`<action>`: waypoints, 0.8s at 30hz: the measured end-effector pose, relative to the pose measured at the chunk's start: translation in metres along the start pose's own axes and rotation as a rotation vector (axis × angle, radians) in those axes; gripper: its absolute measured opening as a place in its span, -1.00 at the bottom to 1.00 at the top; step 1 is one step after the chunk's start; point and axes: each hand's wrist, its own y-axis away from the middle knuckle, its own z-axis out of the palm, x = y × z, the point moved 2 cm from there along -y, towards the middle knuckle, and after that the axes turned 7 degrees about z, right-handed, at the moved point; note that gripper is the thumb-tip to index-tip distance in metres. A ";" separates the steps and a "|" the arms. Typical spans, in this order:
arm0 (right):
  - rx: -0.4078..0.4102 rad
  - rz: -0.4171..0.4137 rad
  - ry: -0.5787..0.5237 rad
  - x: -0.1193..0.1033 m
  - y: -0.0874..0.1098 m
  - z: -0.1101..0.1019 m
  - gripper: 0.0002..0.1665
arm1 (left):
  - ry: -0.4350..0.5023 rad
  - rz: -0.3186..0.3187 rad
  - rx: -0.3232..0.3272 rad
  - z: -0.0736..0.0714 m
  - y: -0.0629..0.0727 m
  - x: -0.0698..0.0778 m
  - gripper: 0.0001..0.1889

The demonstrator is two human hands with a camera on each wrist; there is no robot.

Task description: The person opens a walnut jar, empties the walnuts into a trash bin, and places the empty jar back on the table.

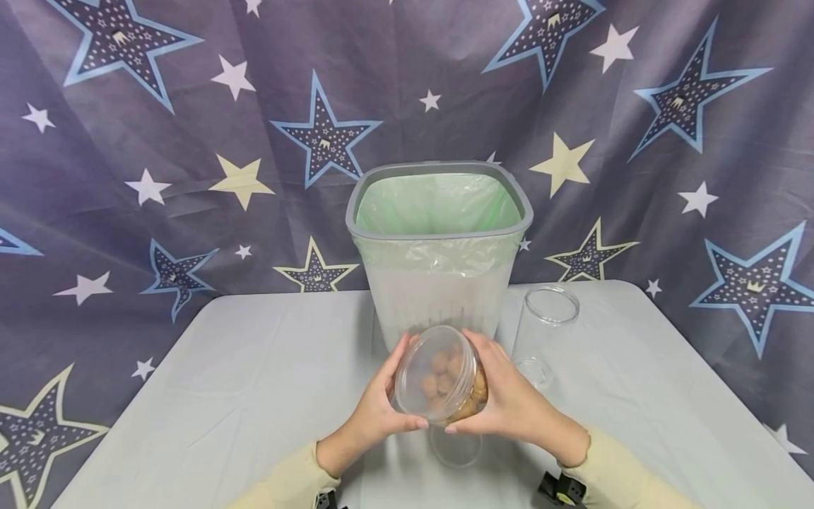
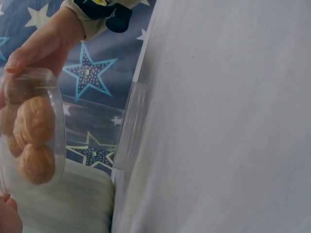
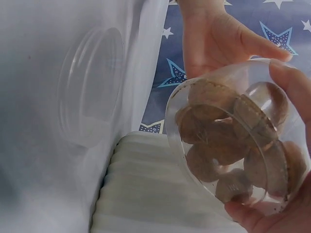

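Observation:
Both hands grip a clear plastic jar of walnuts (image 1: 470,396) in front of the bin. It is tilted, with its translucent lid (image 1: 420,371) facing the head camera and the left. The left hand (image 1: 372,410) holds the lid side, thumb in front and fingers behind. Around the jar's right side curls the right hand (image 1: 505,392). Seen from the right wrist, several walnuts (image 3: 218,141) show through the jar's base. A second round clear lid (image 1: 456,449) lies on the table beneath the hands.
Behind the jar stands a white trash bin (image 1: 439,283) with a grey rim and a green-tinted liner. A tall clear jar (image 1: 543,332) without a lid stands right of it on the pale tablecloth (image 1: 254,396). A star-patterned curtain (image 1: 394,42) hangs behind.

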 end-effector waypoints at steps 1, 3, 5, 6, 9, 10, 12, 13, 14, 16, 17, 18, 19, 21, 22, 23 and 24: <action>0.003 -0.006 0.007 0.000 0.000 0.000 0.43 | 0.000 0.001 0.002 0.000 0.000 0.000 0.27; 0.007 -0.018 0.017 0.000 0.000 0.000 0.44 | -0.004 0.003 0.005 -0.001 0.000 0.000 0.27; 0.009 -0.026 0.025 0.000 0.001 0.000 0.45 | -0.007 0.005 0.005 -0.001 -0.001 0.000 0.26; 0.009 -0.029 0.026 0.000 0.001 0.000 0.45 | -0.010 0.004 0.005 -0.002 -0.001 0.000 0.25; 0.007 -0.031 0.026 0.001 0.002 0.000 0.45 | -0.013 0.000 0.002 -0.002 -0.001 0.001 0.23; 0.005 -0.030 0.026 0.001 0.003 0.000 0.45 | -0.014 -0.002 0.000 -0.003 -0.001 0.001 0.22; -0.002 -0.025 0.027 0.001 0.004 0.000 0.44 | -0.023 0.010 -0.003 -0.003 -0.001 0.002 0.21; -0.004 -0.021 0.026 0.001 0.004 0.000 0.45 | -0.029 0.015 -0.003 -0.004 -0.002 0.003 0.20; -0.006 -0.018 0.028 0.002 0.005 0.000 0.44 | -0.034 0.019 -0.003 -0.004 -0.002 0.003 0.20; -0.010 -0.005 0.025 0.002 0.006 0.000 0.45 | -0.046 0.031 0.001 -0.006 -0.002 0.004 0.19; -0.011 0.002 0.025 0.002 0.006 -0.001 0.44 | -0.056 0.042 0.003 -0.006 -0.002 0.004 0.18; -0.011 0.008 0.022 0.003 0.007 -0.001 0.44 | -0.063 0.048 0.007 -0.008 -0.002 0.004 0.17; -0.011 0.016 0.021 0.003 0.007 -0.001 0.44 | -0.072 0.048 0.013 -0.009 -0.002 0.003 0.17; -0.011 0.030 0.017 0.004 0.009 -0.002 0.45 | -0.089 0.053 0.030 -0.012 0.000 0.002 0.16; -0.010 0.036 0.019 0.005 0.010 -0.002 0.44 | -0.095 0.054 0.039 -0.014 0.001 0.001 0.16; -0.009 0.041 0.021 0.005 0.011 -0.003 0.45 | -0.099 0.052 0.048 -0.016 0.002 0.000 0.15; -0.008 0.045 0.022 0.006 0.011 -0.003 0.45 | -0.096 0.041 0.059 -0.018 0.003 -0.001 0.15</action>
